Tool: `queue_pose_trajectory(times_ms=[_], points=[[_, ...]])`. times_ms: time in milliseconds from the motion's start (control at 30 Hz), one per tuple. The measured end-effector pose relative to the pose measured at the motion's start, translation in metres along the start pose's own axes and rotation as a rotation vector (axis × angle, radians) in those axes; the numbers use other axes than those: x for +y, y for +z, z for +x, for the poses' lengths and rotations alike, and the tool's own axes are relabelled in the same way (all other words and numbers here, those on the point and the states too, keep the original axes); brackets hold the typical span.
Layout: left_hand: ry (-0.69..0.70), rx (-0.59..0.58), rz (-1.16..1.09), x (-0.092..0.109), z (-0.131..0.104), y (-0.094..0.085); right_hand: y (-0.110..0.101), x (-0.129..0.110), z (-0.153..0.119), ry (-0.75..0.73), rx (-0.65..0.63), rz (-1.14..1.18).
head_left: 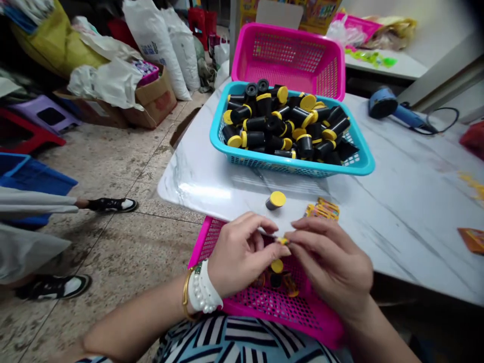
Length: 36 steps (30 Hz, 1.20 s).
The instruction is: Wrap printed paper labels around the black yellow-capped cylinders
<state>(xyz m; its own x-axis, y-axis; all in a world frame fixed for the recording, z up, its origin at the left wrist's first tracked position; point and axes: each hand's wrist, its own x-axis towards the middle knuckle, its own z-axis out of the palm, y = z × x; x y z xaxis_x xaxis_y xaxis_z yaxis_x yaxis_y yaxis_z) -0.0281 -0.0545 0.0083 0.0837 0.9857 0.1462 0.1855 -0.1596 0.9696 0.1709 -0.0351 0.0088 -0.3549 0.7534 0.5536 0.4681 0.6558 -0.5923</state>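
Note:
My left hand (242,254), with bracelets at the wrist, is closed in a pinch at the fingertips. Facing it, my right hand (333,264) is closed too, and both sets of fingertips meet on a small yellow printed piece (283,241), mostly hidden. Below them a pink basket (260,305) holds a black canister with a yellow lid (277,266) and a few orange printed pieces (290,285). Just beyond my fingers, one yellow-lidded canister (276,200) sits on the table, and a small pile of yellow-orange printed pieces (323,208) lies to its right.
A turquoise basket (295,170) heaped with black, yellow-lidded canisters stands on the marbled table (401,201), before another pink basket (289,60). A blue corded tool (393,108) lies at right. Someone's shoes (113,204) show on the floor at left, near boxes (155,101) and sacks.

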Motion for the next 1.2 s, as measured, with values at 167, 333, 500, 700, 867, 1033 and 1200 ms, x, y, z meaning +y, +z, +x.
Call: queue_pose_trajectory(times_ms=[167, 333, 500, 700, 867, 1033, 1200], points=[[-0.094, -0.005, -0.051, -0.009, -0.013, -0.007, 0.02, -0.012, -0.009, 0.565, -0.114, 0.534], [-0.227, 0.123, -0.152, -0.008, -0.02, -0.006, 0.027, -0.016, -0.014, 0.735, -0.132, 0.505], [-0.175, 0.264, -0.127, 0.0, -0.028, 0.001, 0.029, -0.022, -0.021, 0.518, -0.052, 0.279], [-0.153, 0.339, -0.166, 0.003, -0.032, 0.001, 0.03, -0.019, -0.023, 0.413, 0.007, 0.188], [-0.102, 0.334, -0.11, 0.001, -0.03, 0.0, 0.032, -0.013, -0.027, 0.386, -0.015, 0.194], [-0.084, 0.313, -0.13, -0.002, -0.027, 0.001, 0.037, -0.014, -0.028, 0.285, -0.041, 0.164], [-0.15, 0.312, -0.192, -0.005, -0.029, -0.001, 0.031, -0.017, -0.008, 0.109, -0.172, 0.119]])
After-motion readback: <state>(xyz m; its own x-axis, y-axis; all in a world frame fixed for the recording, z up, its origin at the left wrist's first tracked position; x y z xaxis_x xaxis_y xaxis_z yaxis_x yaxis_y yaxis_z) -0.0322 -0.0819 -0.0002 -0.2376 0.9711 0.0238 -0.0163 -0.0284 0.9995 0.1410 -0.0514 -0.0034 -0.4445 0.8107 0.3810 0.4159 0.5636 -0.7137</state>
